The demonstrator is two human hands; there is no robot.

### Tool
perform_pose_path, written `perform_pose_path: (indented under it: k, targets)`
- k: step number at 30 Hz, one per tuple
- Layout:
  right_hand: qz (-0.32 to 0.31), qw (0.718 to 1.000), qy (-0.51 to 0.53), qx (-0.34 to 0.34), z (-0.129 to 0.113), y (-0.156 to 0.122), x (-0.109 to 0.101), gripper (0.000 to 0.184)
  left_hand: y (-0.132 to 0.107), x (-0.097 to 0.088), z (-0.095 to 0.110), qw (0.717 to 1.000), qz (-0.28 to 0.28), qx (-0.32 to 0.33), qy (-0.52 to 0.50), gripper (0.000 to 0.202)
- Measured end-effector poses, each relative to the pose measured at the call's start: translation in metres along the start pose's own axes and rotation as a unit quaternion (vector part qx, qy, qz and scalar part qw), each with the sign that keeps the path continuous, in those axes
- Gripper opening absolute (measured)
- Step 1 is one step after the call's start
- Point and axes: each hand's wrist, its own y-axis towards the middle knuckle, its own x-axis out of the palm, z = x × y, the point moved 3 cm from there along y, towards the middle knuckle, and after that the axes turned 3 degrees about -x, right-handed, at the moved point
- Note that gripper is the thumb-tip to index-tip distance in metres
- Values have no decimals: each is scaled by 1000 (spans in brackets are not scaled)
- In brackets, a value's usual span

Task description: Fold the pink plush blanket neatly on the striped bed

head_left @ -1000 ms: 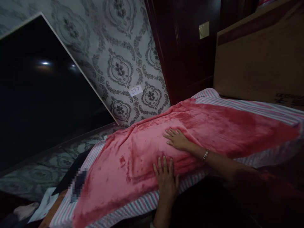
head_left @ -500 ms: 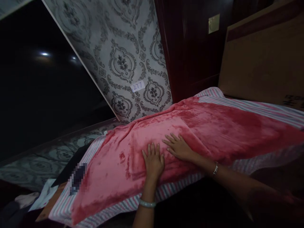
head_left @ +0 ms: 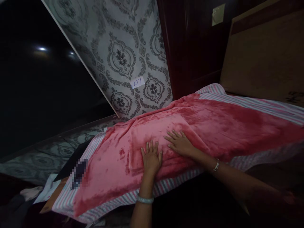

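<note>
My left hand [head_left: 151, 159] lies flat with fingers spread on a folded pink plush cloth [head_left: 156, 128], near its left front part. To the right, my right hand [head_left: 180, 143] rests on the same folded cloth, palm down and fingers apart. This roughly rectangular piece sits on a larger pink-red plush blanket [head_left: 102, 177] spread out beneath it. Under the blanket, a striped sheet [head_left: 123, 202] shows along the front and side edges. A light bangle circles my left wrist, and a silver bracelet my right.
A large black screen [head_left: 42, 95] stands at the left. Patterned wallpaper [head_left: 123, 58] with a paper label [head_left: 137, 82] reading 277 is behind. A cardboard box [head_left: 263, 57] stands at the right rear, near a wall switch [head_left: 218, 15]. A blurred dark item [head_left: 79, 174] lies at the left edge.
My right hand has shifted slightly rightward on the folded cloth, its fingers spread a little wider. The left hand stays flat near the same spot. The camera view has tilted slightly.
</note>
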Motion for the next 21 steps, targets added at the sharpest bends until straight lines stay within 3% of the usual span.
perform_pose_path:
  k: [6,10,13,16,21]
  targets:
    - [6,996,-21,82,64,-30,1,58,-18,-6,-63,995,-7,-92,35,60]
    - [4,994,-5,112,83,-45,2,59,-29,-6,-85,993,-2,-115,24,59]
    - [-12,994,-3,112,77,-36,-7,57,-22,-16,-81,992,20,-123,20,53]
    - [16,996,-7,83,56,-7,-23,53,4,-32,-58,995,54,-85,8,47]
    - [18,999,7,38,12,58,-37,53,73,-38,-9,999,-10,19,-36,52]
